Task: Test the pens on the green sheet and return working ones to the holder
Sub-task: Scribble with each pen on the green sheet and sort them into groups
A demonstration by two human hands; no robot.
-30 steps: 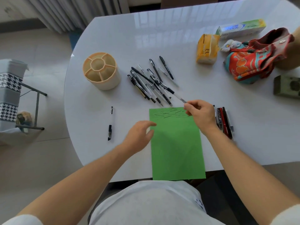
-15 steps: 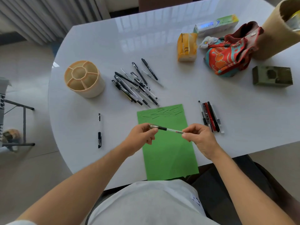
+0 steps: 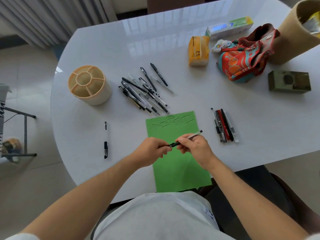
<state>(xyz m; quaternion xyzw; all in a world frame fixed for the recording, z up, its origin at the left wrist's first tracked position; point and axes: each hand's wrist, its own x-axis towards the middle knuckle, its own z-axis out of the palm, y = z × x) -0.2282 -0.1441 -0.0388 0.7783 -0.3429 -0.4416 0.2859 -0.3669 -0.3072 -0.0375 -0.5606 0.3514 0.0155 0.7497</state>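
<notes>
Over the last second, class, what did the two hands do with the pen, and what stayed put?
The right hand lifted the pen off the scribbles toward the body; the left hand, empty before, came in and now grips its dark end. The green sheet, pen pile, holder and lone pen stayed put.

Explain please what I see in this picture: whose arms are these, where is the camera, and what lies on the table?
There is no machine here. A person wears a camera on the head, so you look down along their own arms. The left hand and right hand both grip one pen above the green sheet, which already carries scribbles. On the white table lie a pile of pens, an empty beige holder, a single pen and a small row of pens.
</notes>
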